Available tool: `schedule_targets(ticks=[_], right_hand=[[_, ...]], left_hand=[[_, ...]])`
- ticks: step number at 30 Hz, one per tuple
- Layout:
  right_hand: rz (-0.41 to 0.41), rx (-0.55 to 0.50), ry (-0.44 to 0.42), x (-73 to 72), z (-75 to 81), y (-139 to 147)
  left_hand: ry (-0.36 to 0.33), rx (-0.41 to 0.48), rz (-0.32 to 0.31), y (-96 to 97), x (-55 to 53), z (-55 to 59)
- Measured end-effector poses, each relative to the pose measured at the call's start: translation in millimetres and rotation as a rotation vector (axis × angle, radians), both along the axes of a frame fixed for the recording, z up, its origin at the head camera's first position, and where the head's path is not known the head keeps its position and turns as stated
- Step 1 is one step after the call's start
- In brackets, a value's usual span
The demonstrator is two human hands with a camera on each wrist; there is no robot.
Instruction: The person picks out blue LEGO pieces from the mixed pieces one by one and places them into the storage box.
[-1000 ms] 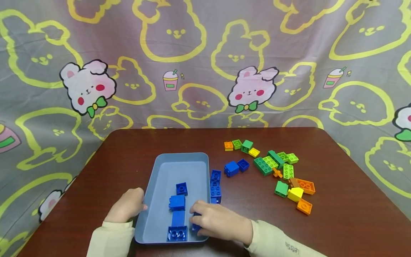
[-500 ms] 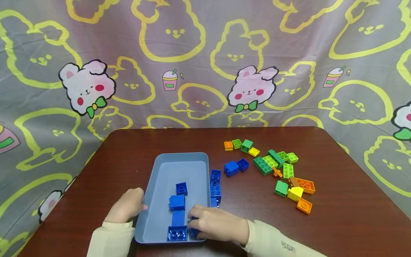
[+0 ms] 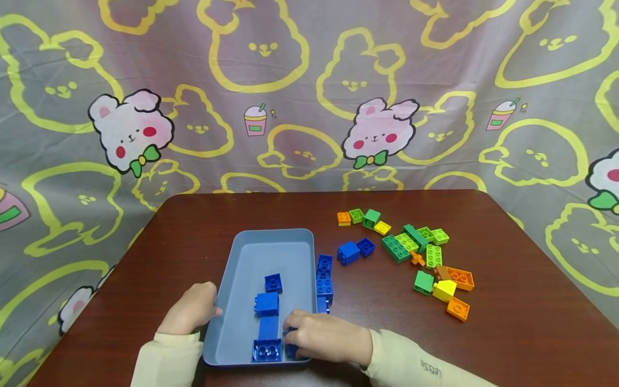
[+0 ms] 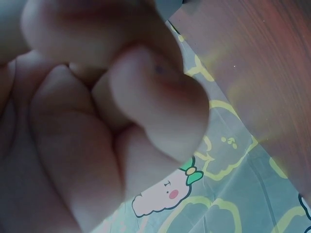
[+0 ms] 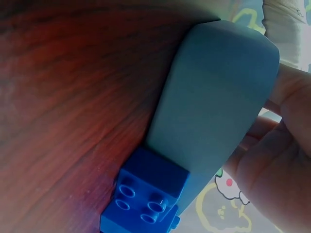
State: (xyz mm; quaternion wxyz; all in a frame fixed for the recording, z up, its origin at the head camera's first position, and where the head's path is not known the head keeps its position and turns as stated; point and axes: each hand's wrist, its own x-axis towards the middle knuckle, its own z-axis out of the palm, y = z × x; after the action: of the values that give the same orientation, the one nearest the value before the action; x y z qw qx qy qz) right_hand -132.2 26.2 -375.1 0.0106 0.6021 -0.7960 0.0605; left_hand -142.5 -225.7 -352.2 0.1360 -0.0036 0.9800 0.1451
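Observation:
A grey-blue tray (image 3: 249, 263) lies lengthwise before me. My left hand (image 3: 191, 309) grips its left rim, with the thumb tip over the inner side. My right hand (image 3: 329, 336) reaches over the right rim and holds a blue building brick (image 3: 291, 351) low in the tray's near right corner, mostly covered by the fingers. Left of it stand a blue brick with its hollow side up (image 3: 267, 351), a flat-faced blue brick (image 3: 268, 328), a blue brick lying on its side (image 3: 267, 305) and a small blue brick (image 3: 273, 283). Curled fingers (image 4: 155, 97) fill the left wrist view.
Blue bricks (image 3: 325, 285) line the tray's outer right side; the right wrist view shows them (image 5: 150, 170) against the tray wall (image 5: 209, 97). Two more blue bricks (image 3: 349, 252) lie farther right. Green, yellow and orange bricks (image 3: 433, 256) are scattered on the table's right half.
My right hand has shifted slightly left and toward me with the blue brick, uncovering more of a blue brick outside the tray. The left hand has stayed on the rim.

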Motion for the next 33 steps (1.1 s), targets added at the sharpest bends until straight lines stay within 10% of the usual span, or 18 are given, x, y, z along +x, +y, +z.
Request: schedule_targets(ticks=[15,33], right_hand=[[-0.029,-0.071,0.025,-6.3,11.2,11],[-0.311,-0.253,-0.003,-29.6,30.3,47]], left_hand=[[0.005,-0.002,-0.010,-0.3,-0.5,-0.6],[0.027,-0.001,-0.019,-1.4,1.4,-0.4]])
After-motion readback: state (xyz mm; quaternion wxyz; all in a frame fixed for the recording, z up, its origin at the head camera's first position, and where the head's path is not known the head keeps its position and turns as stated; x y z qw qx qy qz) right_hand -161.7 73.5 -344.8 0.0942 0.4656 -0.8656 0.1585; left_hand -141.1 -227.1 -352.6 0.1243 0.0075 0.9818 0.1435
